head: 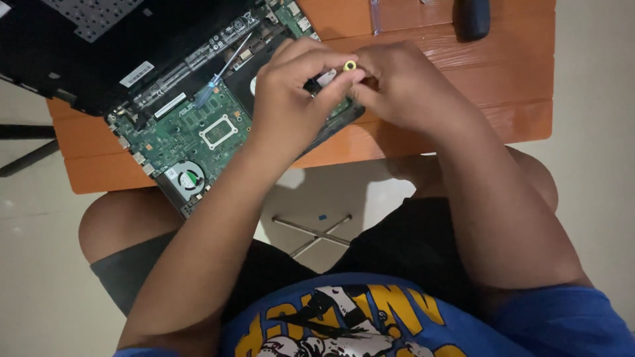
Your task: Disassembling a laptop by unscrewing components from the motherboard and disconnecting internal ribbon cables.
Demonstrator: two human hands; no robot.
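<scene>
While both hands meet above the opened laptop (pixel 192 125), the left hand (pixel 291 99) and the right hand (pixel 403 86) pinch one small part between their fingertips: a black piece with a pale tab and a yellow ring (pixel 350 65) at its end. Each grip is clenched on that small part (pixel 321 80), which hangs just over the laptop's 3 o'clock edge. Below it lies the green circuit board (pixel 178 129), with a round fan (pixel 188 178) toward 7 o'clock and a silver-framed chip (pixel 218 131) near its middle. A screwdriver with a clear blue handle (pixel 211 86) rests across the board at 10 o'clock from the hands. The laptop sits on an orange tabletop (pixel 503 86); a dark object (pixel 475 16) lies at 1 o'clock near the far edge.
</scene>
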